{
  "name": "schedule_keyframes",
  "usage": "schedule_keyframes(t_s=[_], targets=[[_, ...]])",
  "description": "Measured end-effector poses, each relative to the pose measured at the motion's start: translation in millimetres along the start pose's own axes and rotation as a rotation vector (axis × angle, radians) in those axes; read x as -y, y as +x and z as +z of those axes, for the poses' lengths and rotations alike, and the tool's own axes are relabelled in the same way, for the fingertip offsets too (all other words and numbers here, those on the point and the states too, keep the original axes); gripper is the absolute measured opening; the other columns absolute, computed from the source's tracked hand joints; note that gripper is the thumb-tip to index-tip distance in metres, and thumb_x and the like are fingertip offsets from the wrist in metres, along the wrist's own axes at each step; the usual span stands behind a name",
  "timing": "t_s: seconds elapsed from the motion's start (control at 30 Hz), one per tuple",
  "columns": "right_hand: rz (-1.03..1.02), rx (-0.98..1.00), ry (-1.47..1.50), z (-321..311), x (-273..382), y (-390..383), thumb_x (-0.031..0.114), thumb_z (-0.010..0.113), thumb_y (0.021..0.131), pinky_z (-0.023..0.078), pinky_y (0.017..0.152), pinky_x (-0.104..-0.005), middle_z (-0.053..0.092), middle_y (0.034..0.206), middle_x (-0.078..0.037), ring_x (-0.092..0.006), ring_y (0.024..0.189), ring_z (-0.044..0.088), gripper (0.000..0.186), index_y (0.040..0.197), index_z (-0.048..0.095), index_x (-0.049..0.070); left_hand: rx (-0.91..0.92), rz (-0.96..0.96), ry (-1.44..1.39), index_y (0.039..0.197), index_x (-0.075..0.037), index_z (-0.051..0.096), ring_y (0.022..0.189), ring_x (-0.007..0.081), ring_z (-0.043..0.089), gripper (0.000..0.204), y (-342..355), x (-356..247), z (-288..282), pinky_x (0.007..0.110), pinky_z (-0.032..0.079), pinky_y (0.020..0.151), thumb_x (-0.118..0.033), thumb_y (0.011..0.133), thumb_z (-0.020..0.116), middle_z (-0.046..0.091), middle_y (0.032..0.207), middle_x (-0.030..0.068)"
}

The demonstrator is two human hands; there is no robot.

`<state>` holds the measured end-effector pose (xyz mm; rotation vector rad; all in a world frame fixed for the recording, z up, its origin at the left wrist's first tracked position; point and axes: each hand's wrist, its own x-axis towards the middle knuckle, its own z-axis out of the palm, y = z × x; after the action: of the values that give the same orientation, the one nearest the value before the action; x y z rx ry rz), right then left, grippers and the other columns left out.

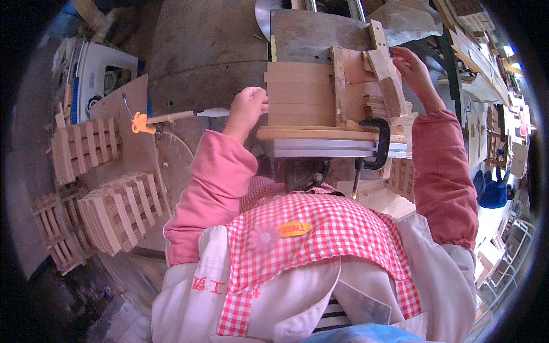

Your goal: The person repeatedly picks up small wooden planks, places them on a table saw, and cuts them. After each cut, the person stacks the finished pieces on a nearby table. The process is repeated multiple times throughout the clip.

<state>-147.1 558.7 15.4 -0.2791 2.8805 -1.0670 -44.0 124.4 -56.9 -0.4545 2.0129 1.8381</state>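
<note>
Several flat wooden boards (300, 94) lie side by side on the metal machine table, against a long wooden fence (320, 133). My left hand (248, 111) is at their left ends, fingers curled inward; anything in them is hidden. A wooden crosspiece (339, 86) stands along the boards' right side. Beyond it sit a slanted wooden block (386, 80) and a stack of thin wooden pieces (374, 107). Beside the upper end of that block is my right hand (414, 73), its fingers loosely bent and apart, with nothing visible in them.
A black C-clamp (382, 144) grips the fence and the metal rail (331, 148) near me. At the table's far side shows a round saw blade (263, 17). An orange air gun (139, 122) hangs at left, above stacked slatted wooden pieces (121, 211).
</note>
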Motion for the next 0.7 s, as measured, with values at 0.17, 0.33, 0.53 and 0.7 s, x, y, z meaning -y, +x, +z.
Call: schedule_keyframes(t_s=[0.17,0.33,0.53,0.7], targets=[[0.135,-0.065,-0.102,-0.4,-15.1,-29.1,0.019,0.062,0.093,0.05,0.085,-0.0292,0.064,0.111,-0.008,-0.016,0.098,0.061,0.036,0.125,0.058,0.006,-0.195,0.288,0.312,0.112,0.001,0.061,0.077,0.0145,0.065,0.037,41.8,-3.3,-6.4,0.028,0.051,0.07,-0.031,0.096,0.052,0.068,0.097,0.0091],[0.071,-0.105,-0.115,6.0,-20.0,-38.9,0.026,0.065,0.09,0.052,0.085,-0.0351,0.062,0.111,-0.016,-0.0255,0.099,0.064,0.038,0.122,0.059,0.007,-0.208,0.232,0.426,0.105,-0.001,0.066,0.09,0.029,0.065,0.037,51.4,-10.1,10.0,0.038,0.05,0.081,-0.032,0.091,0.052,0.069,0.097,0.0161],[0.162,-0.047,-0.178,15.6,-21.5,-34.9,0.027,0.065,0.089,0.052,0.082,-0.0358,0.063,0.109,-0.016,-0.0268,0.096,0.065,0.038,0.121,0.06,0.006,-0.178,0.213,0.472,0.102,-0.003,0.067,0.096,0.0375,0.065,0.038,51.0,-16.2,13.1,0.044,0.049,0.084,-0.035,0.09,0.05,0.068,0.098,0.0203],[0.152,-0.074,-0.241,16.7,-16.2,-25.8,0.033,0.064,0.089,0.051,0.082,-0.0378,0.064,0.106,-0.017,-0.0284,0.093,0.065,0.041,0.12,0.06,0.006,-0.203,0.254,0.492,0.107,0.001,0.064,0.077,0.0159,0.065,0.04,56.7,-16.5,1.5,0.032,0.051,0.074,-0.032,0.09,0.052,0.069,0.09,0.0084]])
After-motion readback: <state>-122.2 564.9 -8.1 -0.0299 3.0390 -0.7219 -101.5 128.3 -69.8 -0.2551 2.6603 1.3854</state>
